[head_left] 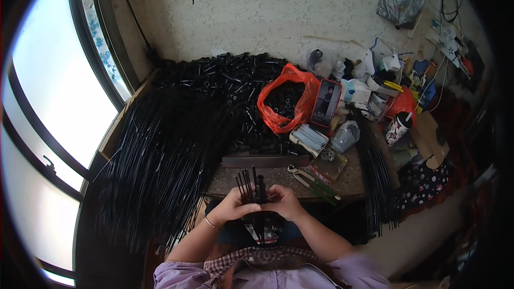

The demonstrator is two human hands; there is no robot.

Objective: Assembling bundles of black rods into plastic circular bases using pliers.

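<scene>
Close in front of my body, both hands are held together at the near edge of the worktable. My left hand [234,206] is closed around several thin black rods [244,183] that point upward in a fan. A thicker black cylindrical piece [261,186] stands upright between the two hands. My right hand [284,203] is closed at its side, with fingertips bent in against it. Whether the piece is joined to a rod is hidden by my fingers. Beyond my right hand lies a pair of pincers [305,176] with green handles.
Long black rods [155,160] heap up on the left, small black tubular parts [230,72] behind. An orange bag [267,93] holds dark parts. Beside it are a propped phone [326,101], pale sticks [310,136] and a patterned cup [397,129]. More rods [375,176] hang at right.
</scene>
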